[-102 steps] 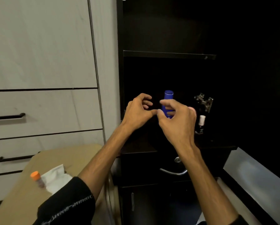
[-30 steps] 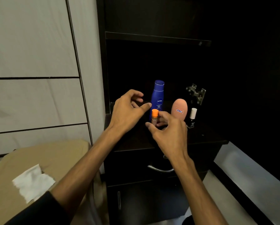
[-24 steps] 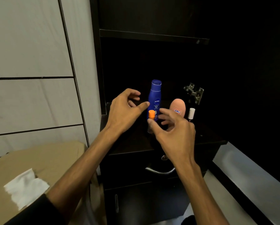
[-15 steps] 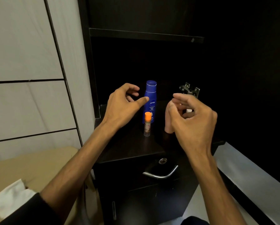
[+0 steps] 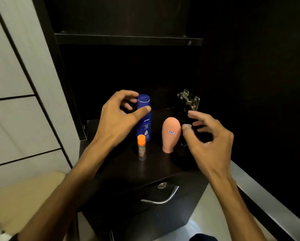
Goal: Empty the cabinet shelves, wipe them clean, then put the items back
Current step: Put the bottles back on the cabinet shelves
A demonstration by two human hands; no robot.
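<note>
Hovering empty, fingers loosely curled, our hands point(image 5: 121, 119) point(image 5: 208, 141) could topple the orange-capped tube point(image 5: 141, 147) standing just below our left thumb.

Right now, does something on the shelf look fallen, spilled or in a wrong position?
Nothing stands out. The blue bottle, the orange-capped tube and the peach bottle, which rests on its cap end, all stand upright on the dark shelf. No spill shows. Both hands hover, holding nothing.
</note>
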